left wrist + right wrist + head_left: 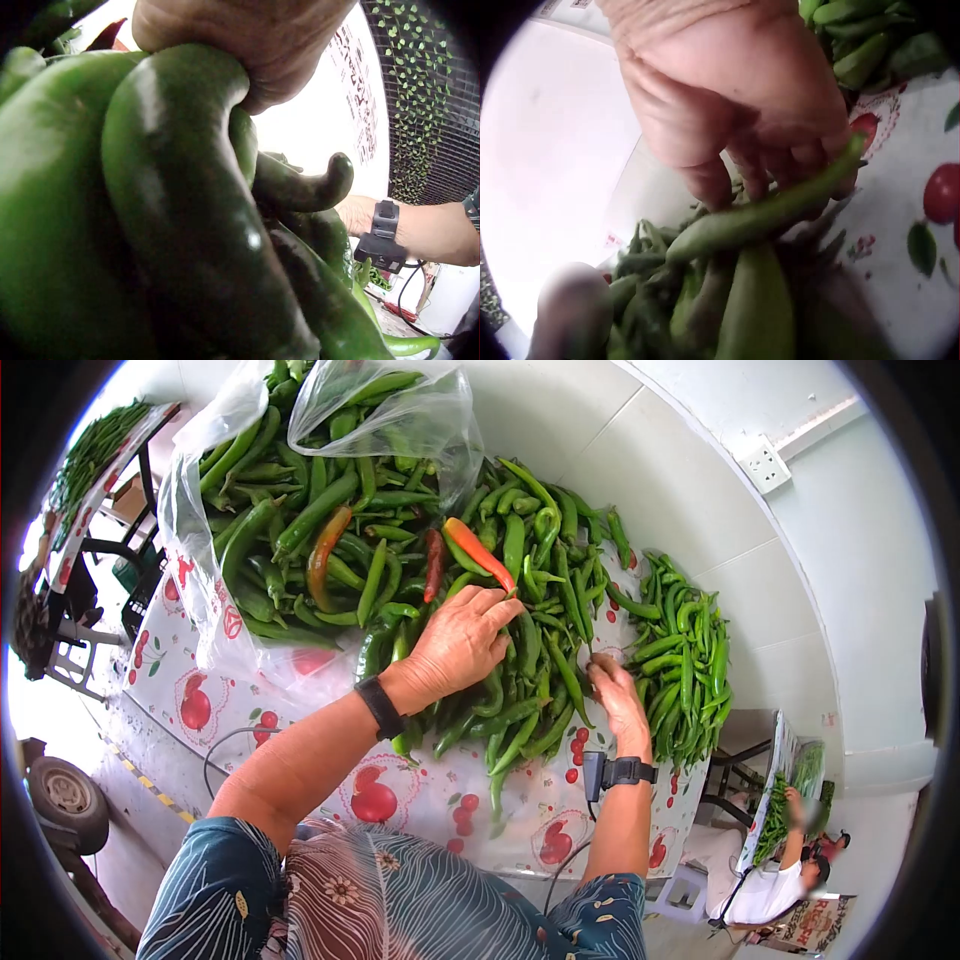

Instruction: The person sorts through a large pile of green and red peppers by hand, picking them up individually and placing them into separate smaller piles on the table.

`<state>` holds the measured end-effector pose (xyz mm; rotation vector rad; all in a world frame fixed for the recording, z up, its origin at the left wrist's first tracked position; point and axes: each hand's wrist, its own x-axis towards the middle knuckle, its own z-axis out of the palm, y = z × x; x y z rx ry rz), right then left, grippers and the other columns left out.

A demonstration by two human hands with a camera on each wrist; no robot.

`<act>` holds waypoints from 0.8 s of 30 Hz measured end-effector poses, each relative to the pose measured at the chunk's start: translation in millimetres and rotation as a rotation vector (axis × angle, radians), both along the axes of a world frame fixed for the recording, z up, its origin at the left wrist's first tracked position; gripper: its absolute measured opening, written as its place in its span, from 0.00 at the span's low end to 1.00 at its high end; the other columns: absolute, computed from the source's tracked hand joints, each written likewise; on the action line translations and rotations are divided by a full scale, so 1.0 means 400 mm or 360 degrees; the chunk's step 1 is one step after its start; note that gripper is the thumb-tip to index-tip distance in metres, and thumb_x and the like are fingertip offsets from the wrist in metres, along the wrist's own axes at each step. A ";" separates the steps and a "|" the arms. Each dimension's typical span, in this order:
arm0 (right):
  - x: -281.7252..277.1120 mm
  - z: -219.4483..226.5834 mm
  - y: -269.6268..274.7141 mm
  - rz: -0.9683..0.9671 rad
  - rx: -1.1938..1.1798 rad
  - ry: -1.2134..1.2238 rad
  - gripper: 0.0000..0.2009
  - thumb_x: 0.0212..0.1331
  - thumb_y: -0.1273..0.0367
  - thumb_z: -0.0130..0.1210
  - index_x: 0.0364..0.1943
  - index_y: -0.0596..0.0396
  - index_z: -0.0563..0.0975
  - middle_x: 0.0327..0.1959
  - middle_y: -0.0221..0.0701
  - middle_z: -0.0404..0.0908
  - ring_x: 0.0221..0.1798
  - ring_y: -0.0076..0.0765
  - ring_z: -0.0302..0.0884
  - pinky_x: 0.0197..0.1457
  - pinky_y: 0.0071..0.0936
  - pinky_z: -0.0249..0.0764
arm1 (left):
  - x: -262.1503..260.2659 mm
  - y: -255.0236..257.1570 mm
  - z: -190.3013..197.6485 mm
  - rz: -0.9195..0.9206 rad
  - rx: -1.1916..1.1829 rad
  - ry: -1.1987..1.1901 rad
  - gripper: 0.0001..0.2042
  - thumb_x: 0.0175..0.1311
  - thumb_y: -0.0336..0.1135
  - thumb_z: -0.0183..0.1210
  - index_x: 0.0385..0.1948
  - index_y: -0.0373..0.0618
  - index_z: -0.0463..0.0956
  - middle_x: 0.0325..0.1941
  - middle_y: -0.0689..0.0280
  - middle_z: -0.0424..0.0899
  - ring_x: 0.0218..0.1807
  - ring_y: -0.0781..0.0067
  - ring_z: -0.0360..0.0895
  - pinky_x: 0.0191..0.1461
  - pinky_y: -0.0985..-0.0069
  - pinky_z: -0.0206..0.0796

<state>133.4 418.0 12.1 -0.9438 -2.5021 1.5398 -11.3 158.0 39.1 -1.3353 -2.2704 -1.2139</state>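
A large heap of green chili peppers (535,700) lies on a patterned tablecloth. My left hand (465,640) reaches over it from the left, fingertips right at the stem end of an orange-red chili pepper (478,552). Large glossy green peppers (187,187) lie close below that hand in the left wrist view; its fingertips are hidden there. Between the heap and a smaller pile of slim green chilies (690,655), my right hand (615,695) has bent fingers. In the right wrist view a green chili (757,223) crosses in front of its fingertips; I cannot tell whether they grip it.
A clear plastic bag (215,590) full of larger peppers lies open at the back left. Behind the heap rises a tiled wall (640,460) with a socket (765,465). Another person (770,895) works at a side table. A cable (215,745) runs beside my left arm.
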 end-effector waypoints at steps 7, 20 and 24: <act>0.012 0.024 -0.124 0.0212 0.0363 0.0081 0.21 0.61 0.64 0.49 0.56 0.59 0.69 0.51 0.47 0.77 0.55 0.43 0.74 0.59 0.30 0.66 | 0.005 0.001 0.010 0.0000 -0.0023 -0.0027 0.18 0.47 0.27 0.58 0.44 0.42 0.74 0.47 0.56 0.76 0.50 0.53 0.71 0.56 0.62 0.65; 0.266 0.045 0.074 -0.0820 0.0895 0.0532 0.10 0.56 0.74 0.53 0.42 0.59 0.77 0.38 0.34 0.81 0.39 0.27 0.75 0.46 0.25 0.71 | 0.006 -0.005 0.010 -0.0010 -0.0057 -0.0057 0.20 0.47 0.26 0.58 0.46 0.42 0.72 0.49 0.56 0.74 0.51 0.53 0.71 0.57 0.62 0.64; 0.331 -0.002 0.129 -0.0986 0.1010 0.0458 0.13 0.55 0.73 0.56 0.45 0.60 0.76 0.34 0.31 0.79 0.35 0.27 0.74 0.40 0.24 0.72 | 0.006 0.000 0.007 0.0004 -0.0043 -0.0008 0.19 0.47 0.27 0.58 0.46 0.43 0.72 0.47 0.56 0.75 0.49 0.54 0.71 0.56 0.63 0.64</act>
